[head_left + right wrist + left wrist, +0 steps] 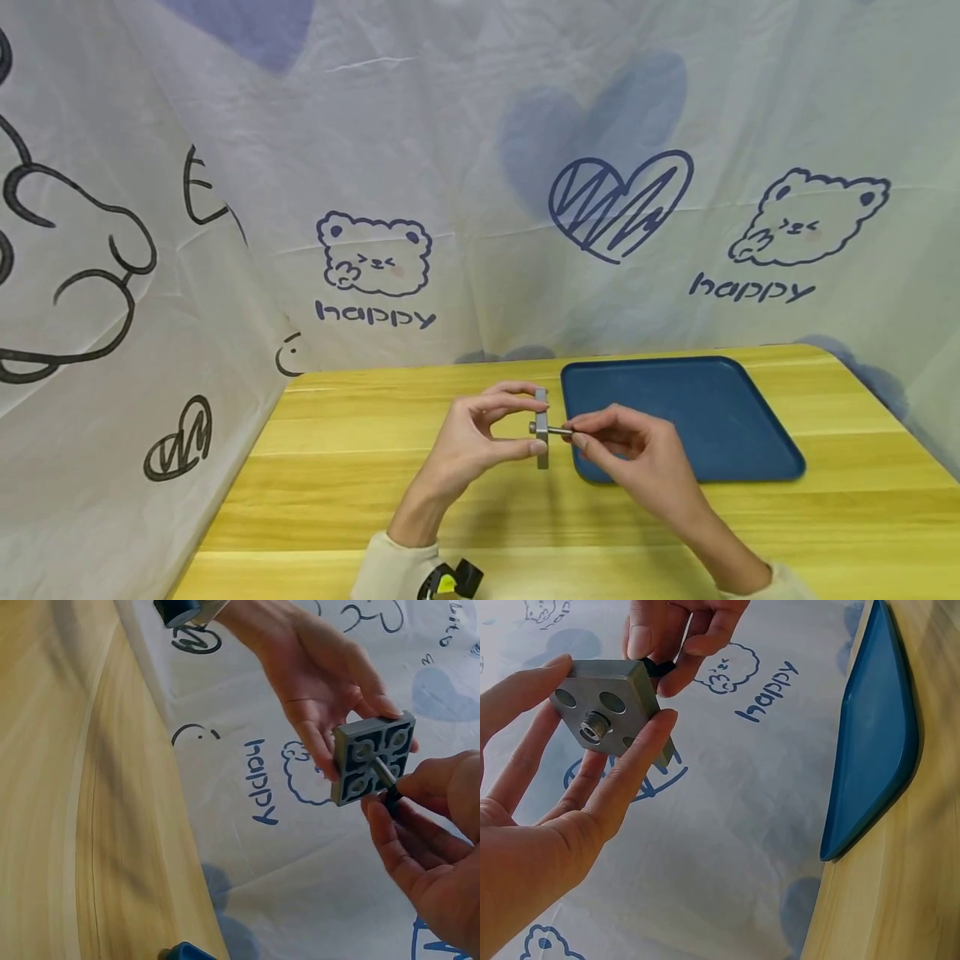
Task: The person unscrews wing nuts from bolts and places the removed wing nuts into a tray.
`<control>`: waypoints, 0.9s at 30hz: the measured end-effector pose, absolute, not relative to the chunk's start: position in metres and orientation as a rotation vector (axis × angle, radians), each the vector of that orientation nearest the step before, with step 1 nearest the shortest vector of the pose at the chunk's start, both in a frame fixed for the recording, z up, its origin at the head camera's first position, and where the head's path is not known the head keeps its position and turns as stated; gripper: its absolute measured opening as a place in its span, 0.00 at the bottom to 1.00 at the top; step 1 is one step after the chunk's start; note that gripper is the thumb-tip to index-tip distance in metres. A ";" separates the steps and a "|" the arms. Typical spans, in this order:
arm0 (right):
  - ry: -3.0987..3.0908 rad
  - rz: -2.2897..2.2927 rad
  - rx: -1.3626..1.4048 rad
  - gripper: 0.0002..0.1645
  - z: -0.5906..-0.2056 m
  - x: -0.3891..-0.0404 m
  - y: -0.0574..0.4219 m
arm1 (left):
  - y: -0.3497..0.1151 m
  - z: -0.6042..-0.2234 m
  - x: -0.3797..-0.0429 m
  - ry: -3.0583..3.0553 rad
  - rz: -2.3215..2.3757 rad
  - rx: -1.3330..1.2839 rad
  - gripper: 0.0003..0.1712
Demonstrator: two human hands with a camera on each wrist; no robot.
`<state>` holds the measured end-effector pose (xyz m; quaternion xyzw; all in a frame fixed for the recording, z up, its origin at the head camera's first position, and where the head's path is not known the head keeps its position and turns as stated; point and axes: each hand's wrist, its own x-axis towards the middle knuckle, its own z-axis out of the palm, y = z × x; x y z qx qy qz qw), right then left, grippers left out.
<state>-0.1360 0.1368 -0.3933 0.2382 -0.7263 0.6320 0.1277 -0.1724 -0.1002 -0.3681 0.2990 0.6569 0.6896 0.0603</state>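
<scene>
My left hand grips a grey square metal block by its edges, up off the table. Round holes pierce the flat face seen in the left wrist view. The other face, in the right wrist view, has dark recesses around raised rings. Through the middle of the block runs a metal bolt, its round socket head on the left side. On the right side, my right hand pinches a small black part at the end of the bolt's shank. Its exact kind is partly hidden by the fingers.
A blue rectangular tray lies on the yellow wood-grain table, behind and under my right hand. A white cloth printed with bears and hearts hangs around the table. A black device sits on the left wrist.
</scene>
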 end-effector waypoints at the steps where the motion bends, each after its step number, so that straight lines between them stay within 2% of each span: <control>1: -2.098 1.802 0.706 0.08 -0.394 -0.136 0.136 | -0.100 -0.368 -0.172 1.979 2.093 0.897 0.21; 14: -1.972 1.408 0.896 0.21 -0.398 -0.138 0.132 | -0.103 -0.367 -0.172 1.916 2.133 0.890 0.22; 19: -1.837 1.211 0.989 0.02 -0.402 -0.143 0.130 | -0.104 -0.367 -0.172 1.896 2.148 0.872 0.23; 22: -1.771 1.147 1.019 0.12 -0.404 -0.146 0.129 | -0.104 -0.368 -0.172 1.885 2.157 0.859 0.23; 27: -1.677 1.054 1.071 0.12 -0.403 -0.147 0.127 | -0.104 -0.368 -0.172 1.864 2.175 0.828 0.23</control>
